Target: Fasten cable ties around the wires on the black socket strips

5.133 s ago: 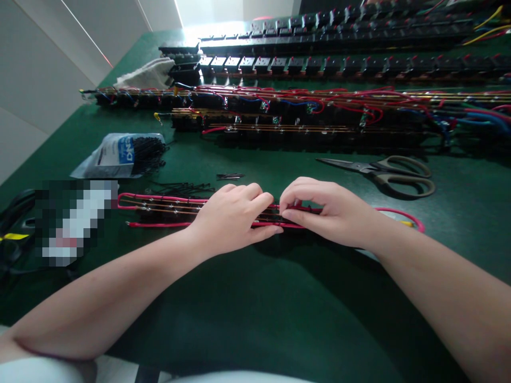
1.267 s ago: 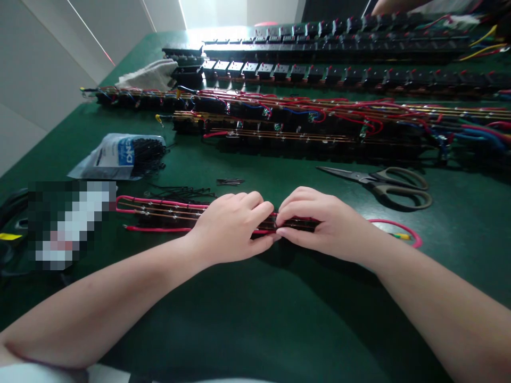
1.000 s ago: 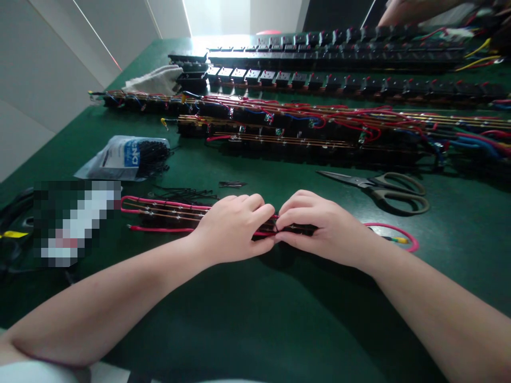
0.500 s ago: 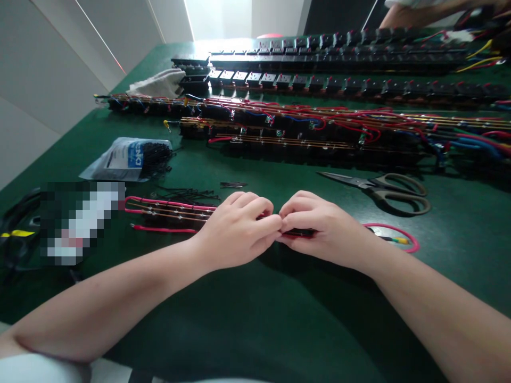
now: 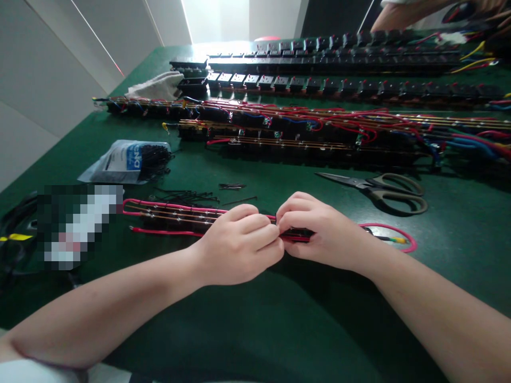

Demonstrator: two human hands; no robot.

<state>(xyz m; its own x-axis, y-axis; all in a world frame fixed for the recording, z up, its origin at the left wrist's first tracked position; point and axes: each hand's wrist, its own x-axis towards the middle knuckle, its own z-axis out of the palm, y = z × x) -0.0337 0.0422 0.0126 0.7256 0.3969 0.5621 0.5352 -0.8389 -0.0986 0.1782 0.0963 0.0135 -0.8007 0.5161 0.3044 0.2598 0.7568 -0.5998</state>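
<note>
The left hand is curled closed against the right hand, which spans the wired strip; what either pinches cannot be told. Scissors lie beyond.

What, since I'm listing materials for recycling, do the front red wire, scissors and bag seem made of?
Red wire: probably plastic-coated, smooth, slightly shiny, judging by its even colour.
Scissors: likely steel blades, grey and satiny, with dark matte handles, perhaps plastic.
Bag: apparently thin, glossy plastic film; it looks translucent.

A slim black strip with red cable lies crosswise on the table.
</note>
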